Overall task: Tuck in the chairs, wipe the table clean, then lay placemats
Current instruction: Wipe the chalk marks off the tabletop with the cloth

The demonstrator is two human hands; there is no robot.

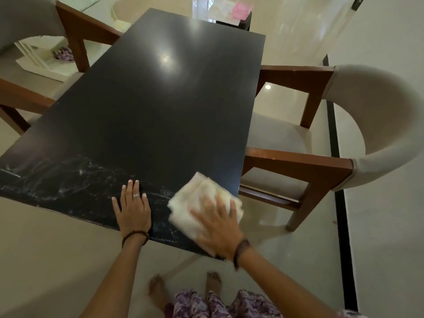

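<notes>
A long black glossy table (151, 106) runs away from me. My right hand (218, 228) presses flat on a folded white cloth (202, 196) at the table's near right corner; the hand is blurred. My left hand (133, 207) lies flat on the near edge beside it, fingers spread, holding nothing. White smears (68, 177) streak the near left part of the tabletop. A wooden armchair with a beige back (358, 134) stands at the right side, its seat partly under the table. Another such chair (68, 37) stands at the left side.
A pink box and papers (238, 10) sit past the far end of the table. A white shelf unit with a purple item (46, 58) stands behind the left chair. A wall with a black floor strip (339, 180) runs close along the right. My bare feet (183, 288) are on pale tiles.
</notes>
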